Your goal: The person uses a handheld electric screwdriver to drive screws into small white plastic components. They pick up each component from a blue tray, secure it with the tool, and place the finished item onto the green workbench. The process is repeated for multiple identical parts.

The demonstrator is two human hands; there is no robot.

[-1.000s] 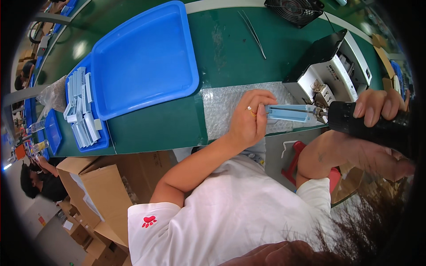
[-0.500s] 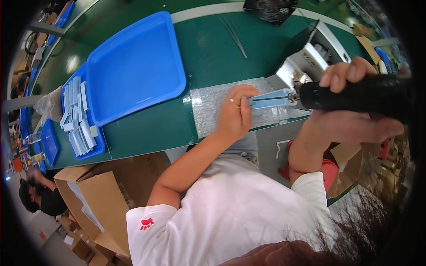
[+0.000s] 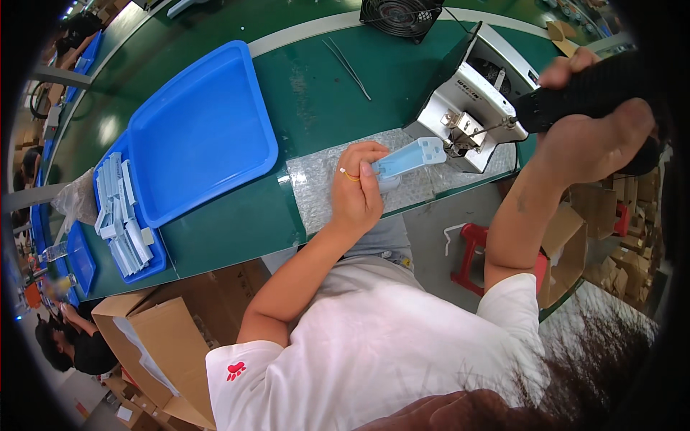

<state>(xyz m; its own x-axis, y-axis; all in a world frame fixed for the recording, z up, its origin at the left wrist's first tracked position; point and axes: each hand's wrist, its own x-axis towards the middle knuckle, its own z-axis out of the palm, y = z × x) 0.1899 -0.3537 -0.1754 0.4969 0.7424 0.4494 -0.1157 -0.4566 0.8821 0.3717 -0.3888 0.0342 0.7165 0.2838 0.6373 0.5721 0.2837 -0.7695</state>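
Observation:
My left hand [image 3: 356, 190] is closed around one end of a long, hollow, light blue plastic housing [image 3: 410, 158], held above a bubble-wrap mat [image 3: 309, 187]. The housing's free end, with several holes, points right. In my right hand [image 3: 600, 144] is a black electric screwdriver [image 3: 586, 92], its fingers wrapped round the body. Its thin bit reaches left to the metal front of a white and black screw feeder [image 3: 447, 99]. Whether a screw sits on the tip is too small to tell. Bit and housing are apart.
Left on the green bench stand a large blue tray [image 3: 262, 133] and a smaller blue tray holding several light blue housings [image 3: 118, 208]. Tweezers [image 3: 350, 70] and a black fan [image 3: 402, 16] lie farther back. Below are a cardboard box [image 3: 154, 337] and a red stool [image 3: 471, 251].
The screwdriver bit has left the end of the housing and moved to the feeder's front. My left hand still holds the housing, now with its holed end facing up. The whole view has shifted slightly.

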